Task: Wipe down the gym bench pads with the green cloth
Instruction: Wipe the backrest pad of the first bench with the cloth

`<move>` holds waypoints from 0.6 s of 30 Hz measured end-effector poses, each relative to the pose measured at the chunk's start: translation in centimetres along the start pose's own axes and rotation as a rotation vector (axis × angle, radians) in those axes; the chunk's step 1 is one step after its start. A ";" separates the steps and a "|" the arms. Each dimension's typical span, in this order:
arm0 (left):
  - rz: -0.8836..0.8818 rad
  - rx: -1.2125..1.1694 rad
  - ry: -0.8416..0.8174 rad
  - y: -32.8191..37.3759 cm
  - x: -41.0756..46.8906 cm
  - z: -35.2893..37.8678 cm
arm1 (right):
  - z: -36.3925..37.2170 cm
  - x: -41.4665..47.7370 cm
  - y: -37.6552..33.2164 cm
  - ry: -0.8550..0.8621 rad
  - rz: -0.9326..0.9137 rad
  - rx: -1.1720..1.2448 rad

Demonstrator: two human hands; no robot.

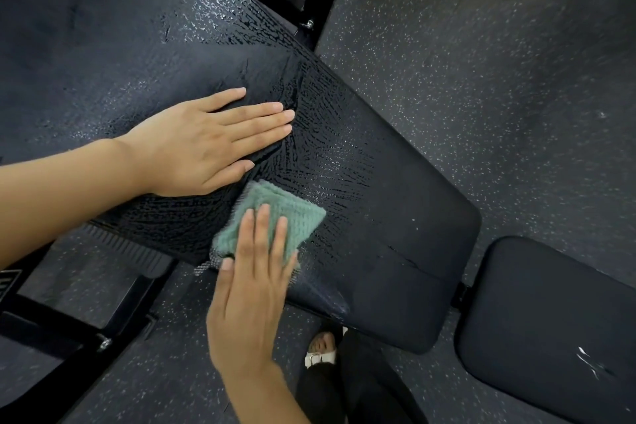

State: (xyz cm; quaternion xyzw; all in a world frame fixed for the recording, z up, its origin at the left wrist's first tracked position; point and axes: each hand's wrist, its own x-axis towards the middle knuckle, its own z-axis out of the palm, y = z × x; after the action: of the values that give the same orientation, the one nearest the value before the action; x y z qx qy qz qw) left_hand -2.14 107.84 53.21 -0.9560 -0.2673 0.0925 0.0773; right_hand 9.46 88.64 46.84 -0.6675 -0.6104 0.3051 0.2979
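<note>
right hand (251,289) presses the green cloth (297,217) onto the wet bench pad (395,234), fingers (263,224) straight; left hand (203,144) lies flat nearby, fingers extended.

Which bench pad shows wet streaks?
The large pad, under the left hand and the cloth: glistening streaks cover it. The small pad at lower right looks matt, with no streaks.
</note>
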 end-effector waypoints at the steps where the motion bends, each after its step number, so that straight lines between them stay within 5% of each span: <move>1: 0.000 0.002 -0.002 0.0 0.0 0.0 | -0.2 0.1 0.2 -0.022 -0.012 -0.015; 10: -0.022 0.010 -0.021 0.3 0.0 -0.1 | -3.4 -1.7 8.8 0.016 0.135 -0.130; 15: -0.048 0.008 -0.020 0.5 0.1 0.0 | -2.8 -1.0 7.2 0.123 0.348 0.014; 18: -0.060 0.006 -0.020 0.6 0.2 0.0 | -2.0 -1.1 4.9 0.068 0.274 0.028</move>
State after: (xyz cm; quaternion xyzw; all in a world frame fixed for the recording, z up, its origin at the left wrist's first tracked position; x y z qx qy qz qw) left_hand -1.68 107.38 53.08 -0.9463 -0.2965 0.1006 0.0800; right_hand 13.98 87.12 44.41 -0.7502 -0.4990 0.3287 0.2833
